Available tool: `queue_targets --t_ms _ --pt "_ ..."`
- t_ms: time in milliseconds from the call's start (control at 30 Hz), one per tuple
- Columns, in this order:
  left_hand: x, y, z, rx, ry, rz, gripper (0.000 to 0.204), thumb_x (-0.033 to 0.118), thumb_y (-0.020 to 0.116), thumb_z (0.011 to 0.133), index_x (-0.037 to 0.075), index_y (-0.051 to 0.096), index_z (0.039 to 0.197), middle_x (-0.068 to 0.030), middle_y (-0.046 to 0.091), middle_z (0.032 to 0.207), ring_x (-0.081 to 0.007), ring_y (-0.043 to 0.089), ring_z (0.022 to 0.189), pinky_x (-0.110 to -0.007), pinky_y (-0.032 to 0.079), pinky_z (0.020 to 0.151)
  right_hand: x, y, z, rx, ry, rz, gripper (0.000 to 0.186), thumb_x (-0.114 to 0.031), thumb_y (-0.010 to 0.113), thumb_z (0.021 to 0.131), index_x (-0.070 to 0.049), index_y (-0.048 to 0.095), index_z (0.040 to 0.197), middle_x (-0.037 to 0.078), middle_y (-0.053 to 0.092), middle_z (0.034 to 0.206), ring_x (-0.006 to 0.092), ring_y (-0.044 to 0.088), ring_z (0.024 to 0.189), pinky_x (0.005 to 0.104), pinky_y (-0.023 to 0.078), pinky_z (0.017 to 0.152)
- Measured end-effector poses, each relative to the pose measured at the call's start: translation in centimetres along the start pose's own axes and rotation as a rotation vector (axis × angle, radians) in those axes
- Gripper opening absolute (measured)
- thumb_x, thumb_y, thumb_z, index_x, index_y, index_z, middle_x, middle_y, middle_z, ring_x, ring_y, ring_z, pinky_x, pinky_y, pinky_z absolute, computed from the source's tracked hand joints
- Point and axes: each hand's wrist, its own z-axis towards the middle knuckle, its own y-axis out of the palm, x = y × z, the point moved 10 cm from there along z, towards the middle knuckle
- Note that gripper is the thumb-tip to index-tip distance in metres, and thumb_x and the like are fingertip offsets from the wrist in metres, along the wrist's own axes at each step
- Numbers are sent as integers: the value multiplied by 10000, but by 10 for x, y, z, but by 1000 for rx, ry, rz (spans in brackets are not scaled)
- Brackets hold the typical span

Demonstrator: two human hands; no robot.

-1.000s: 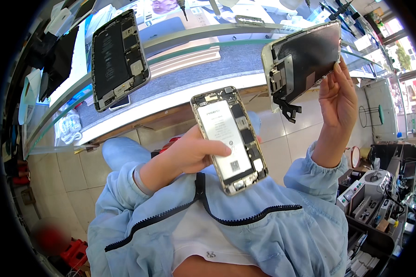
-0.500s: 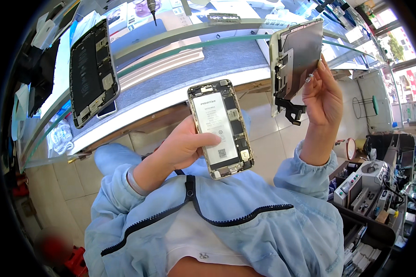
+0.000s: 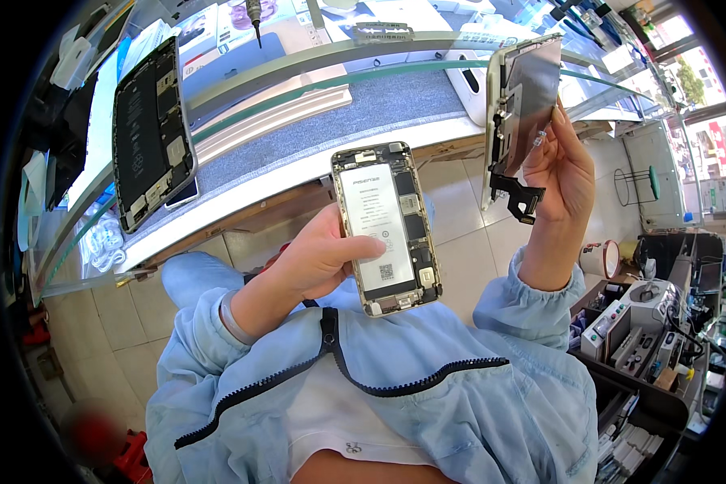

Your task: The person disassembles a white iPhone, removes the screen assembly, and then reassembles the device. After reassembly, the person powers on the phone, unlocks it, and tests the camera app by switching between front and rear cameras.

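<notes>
Held in front of my chest is an opened phone body (image 3: 415, 206), its white battery (image 3: 371, 202) and circuit boards uncovered. My left hand (image 3: 315, 250) is closed round its left edge, thumb lying across the battery. Up on the right, a separate phone screen assembly (image 3: 532, 97) stands nearly upright, its metal back toward the left and a black flex cable (image 3: 518, 196) hanging from its lower end. My right hand (image 3: 561, 165) pinches the assembly's right edge; some of those fingers are behind it. A ring shows on that hand.
A second opened phone (image 3: 149, 133) with a black battery rests on the glass counter (image 3: 298, 93) at left. A screwdriver (image 3: 255, 20) and blade packet (image 3: 383, 32) lie on top. A white coiled cable (image 3: 103, 242) sits lower left; a tool cart (image 3: 637, 323) stands right.
The screen assembly has turned more edge-on and shifted slightly right in my right hand. The phone body in my left hand has tilted slightly. Both grips stay the same.
</notes>
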Motion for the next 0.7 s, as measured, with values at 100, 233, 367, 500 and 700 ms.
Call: queue_targets --t_ms 100,233,367,500,700 --pt "-3 -6 4 15 -11 12 463 -47 579 756 -8 430 1193 -136 570 1102 -217 601 965 -358 512 827 -2 -6 -1 19 -27 15 240 15 479 868 28 498 1107 165 627 976 221 651 848 308 582 710" --pt "1 -34 29 142 22 105 437 -43 577 764 -19 431 1175 -130 560 1098 -219 592 969 -361 509 835 -18 -12 -5 34 -86 32 243 13 480 870 24 499 1112 153 625 991 213 645 863 307 581 711" --pt "24 -75 70 290 121 202 378 -56 539 785 -16 437 1146 -125 571 1059 -211 598 942 -340 515 813 -41 -48 -19 75 -149 39 234 -36 404 921 85 472 1109 199 598 1014 242 621 902 292 565 754" --pt "41 -109 123 350 216 291 355 -57 520 799 -18 437 1141 -130 572 1052 -209 600 932 -344 529 769 -49 -85 -39 151 -173 8 238 -8 436 900 41 473 1130 170 609 1020 219 631 896 294 574 734" --pt "40 -121 172 481 172 191 393 -48 530 803 22 421 1174 -115 558 1043 -210 581 937 -342 522 745 -49 -112 -60 296 -219 -60 274 7 447 890 22 437 1163 154 613 1022 205 634 905 304 577 728"
